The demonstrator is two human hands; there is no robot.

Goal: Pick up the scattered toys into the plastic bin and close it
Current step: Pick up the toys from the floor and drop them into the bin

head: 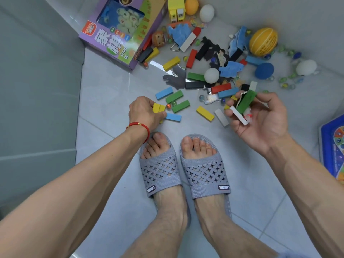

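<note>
Toys are flat rectangular wooden blocks in red, yellow, green, blue, black and white, mixed with glass marbles, balls and foam cutouts, scattered on the pale tiled floor [104,94] just beyond the grey mesh slippers [184,170]. Left hand [144,112] pinches two yellow blocks [158,108] above the left slipper. Right hand [260,118], palm up beyond the right slipper, fingers curled round a green block [246,101] and a white block [238,115]. Purple boxed game [119,30] lies far beyond the slippers, left.
</note>
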